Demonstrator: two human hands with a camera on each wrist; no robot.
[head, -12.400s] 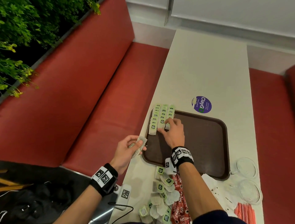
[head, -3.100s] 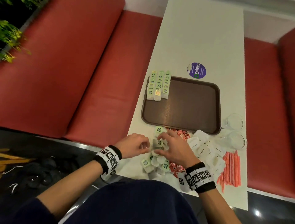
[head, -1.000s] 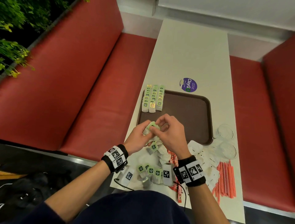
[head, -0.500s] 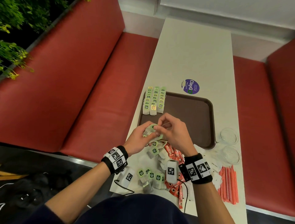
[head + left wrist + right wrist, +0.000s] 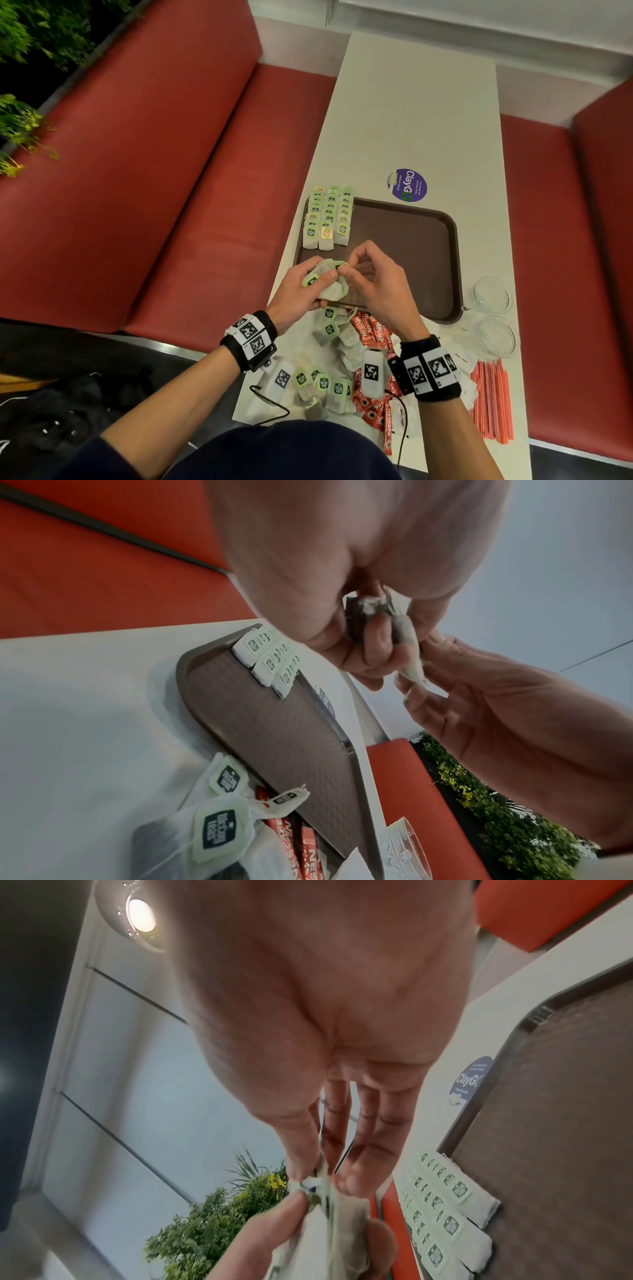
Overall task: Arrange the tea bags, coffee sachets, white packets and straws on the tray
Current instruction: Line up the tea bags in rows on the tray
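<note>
My left hand (image 5: 310, 286) grips a small bundle of tea bags (image 5: 331, 287) with green tags, raised above the near left corner of the brown tray (image 5: 411, 253). My right hand (image 5: 363, 274) pinches the top of that bundle (image 5: 316, 1188) between thumb and fingers. Three neat rows of tea bags (image 5: 329, 216) lie along the tray's far left edge (image 5: 270, 664). Loose tea bags (image 5: 329, 356) and red coffee sachets (image 5: 371, 332) lie on the table near me. White packets (image 5: 455, 334) and orange straws (image 5: 491, 399) lie to the right.
Two clear glass cups (image 5: 493, 313) stand right of the tray's near corner. A round purple sticker (image 5: 407, 185) is on the white table (image 5: 411, 113) beyond the tray. Red bench seats (image 5: 191, 192) flank the table on both sides.
Both hands came up from the loose pile with a bundle of tea bags and moved forward over the tray's near left corner. In the last half second they barely shifted.
</note>
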